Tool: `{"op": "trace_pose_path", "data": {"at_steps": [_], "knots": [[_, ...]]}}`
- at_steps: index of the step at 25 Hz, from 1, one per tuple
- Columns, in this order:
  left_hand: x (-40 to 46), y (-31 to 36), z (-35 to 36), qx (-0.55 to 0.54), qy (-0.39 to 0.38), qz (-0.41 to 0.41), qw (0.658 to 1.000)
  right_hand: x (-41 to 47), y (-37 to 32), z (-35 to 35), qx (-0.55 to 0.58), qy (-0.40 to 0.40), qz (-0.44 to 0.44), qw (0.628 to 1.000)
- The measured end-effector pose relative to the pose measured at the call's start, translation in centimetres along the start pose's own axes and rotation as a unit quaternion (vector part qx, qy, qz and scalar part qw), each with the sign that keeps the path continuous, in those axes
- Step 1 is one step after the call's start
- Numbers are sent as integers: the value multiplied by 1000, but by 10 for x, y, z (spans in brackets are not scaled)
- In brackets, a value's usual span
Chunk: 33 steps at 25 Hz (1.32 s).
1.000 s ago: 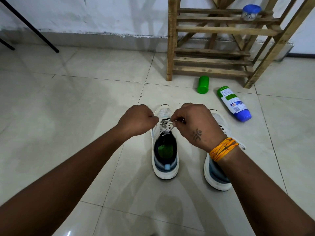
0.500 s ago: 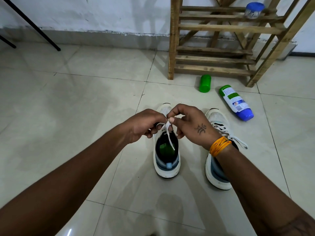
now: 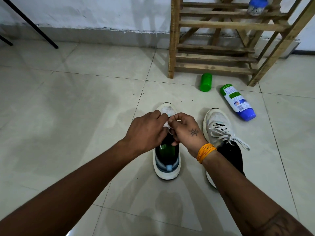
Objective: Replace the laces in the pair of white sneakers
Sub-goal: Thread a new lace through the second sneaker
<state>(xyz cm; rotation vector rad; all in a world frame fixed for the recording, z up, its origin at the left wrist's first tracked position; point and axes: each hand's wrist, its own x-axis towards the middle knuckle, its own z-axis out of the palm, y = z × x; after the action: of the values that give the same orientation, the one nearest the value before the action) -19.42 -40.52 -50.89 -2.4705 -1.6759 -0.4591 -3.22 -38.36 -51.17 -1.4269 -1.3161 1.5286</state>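
Two white sneakers stand side by side on the tiled floor, toes pointing away from me. Over the tongue of the left sneaker (image 3: 167, 160) both my hands meet. My left hand (image 3: 146, 132) and my right hand (image 3: 185, 132) each pinch the white lace (image 3: 167, 127) between fingertips, and the hands hide most of the lacing. A short lace tip shows below my left hand, over the shoe's opening. The right sneaker (image 3: 219, 128) is laced, its white lace ends lying loose toward the right.
A green bottle (image 3: 205, 82) and a green, white and blue bottle (image 3: 237, 102) lie on the floor beyond the sneakers. Behind them stands a wooden rack (image 3: 219, 46) with a blue-lidded jar (image 3: 257, 6). Black metal legs (image 3: 34, 26) slant at the far left.
Both hands have drawn closer together over the left sneaker. The hanging lace end that dangled over the shoe's opening is now mostly gathered between the fingers.
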Motion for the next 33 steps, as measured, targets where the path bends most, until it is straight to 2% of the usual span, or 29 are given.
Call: {"op": "trace_pose_path", "data": {"at_steps": [3, 5, 7, 8, 9, 10, 12, 13, 15, 17, 18, 20, 21, 24, 26, 29, 33], "knots": [[-3, -5, 2, 8, 52, 50, 997, 2, -2, -2, 10, -15, 26, 1000], [-4, -8, 2, -4, 45, 51, 998, 3, -2, -5, 11, -35, 49, 998], [-2, -5, -1, -104, 2, -13, 995, 2, -4, -10, 22, -56, 67, 996], [0, -4, -3, -199, -37, -71, 977, 1, -4, -13, 23, -66, 58, 996], [5, -6, -4, -305, -83, -143, 938, 0, -3, -16, 13, -70, 33, 997], [9, -8, -6, -399, -137, -211, 882, -1, -2, -18, -13, -61, -5, 998], [15, -12, -14, -515, -219, -285, 778, -3, 5, -18, -83, -9, -84, 993], [17, -13, -17, -547, -240, -304, 743, -4, 8, -17, -126, 27, -125, 984], [18, -13, -20, -582, -247, -326, 703, -7, 9, -17, -167, 91, -183, 965], [19, -15, -19, -591, -237, -334, 695, -10, 3, -19, -90, 60, -159, 981], [19, -17, -18, -589, -236, -331, 698, -12, 0, -19, -61, 21, -134, 989], [19, -20, -18, -570, -243, -313, 720, -14, -2, -19, -92, -9, -148, 985], [19, -21, -19, -543, -243, -295, 747, -14, -2, -18, -106, 3, -163, 981], [17, -26, -15, -398, -167, -201, 879, -6, 4, -28, -125, 74, -166, 975], [10, -37, -6, -322, -107, -125, 932, -2, 14, -39, -152, 106, -142, 972], [-3, -54, 16, -241, -105, -57, 963, -4, 36, -53, -216, 105, -93, 966], [-11, -65, 31, -221, -128, -54, 965, -6, 47, -51, -312, 105, -91, 940]]}}
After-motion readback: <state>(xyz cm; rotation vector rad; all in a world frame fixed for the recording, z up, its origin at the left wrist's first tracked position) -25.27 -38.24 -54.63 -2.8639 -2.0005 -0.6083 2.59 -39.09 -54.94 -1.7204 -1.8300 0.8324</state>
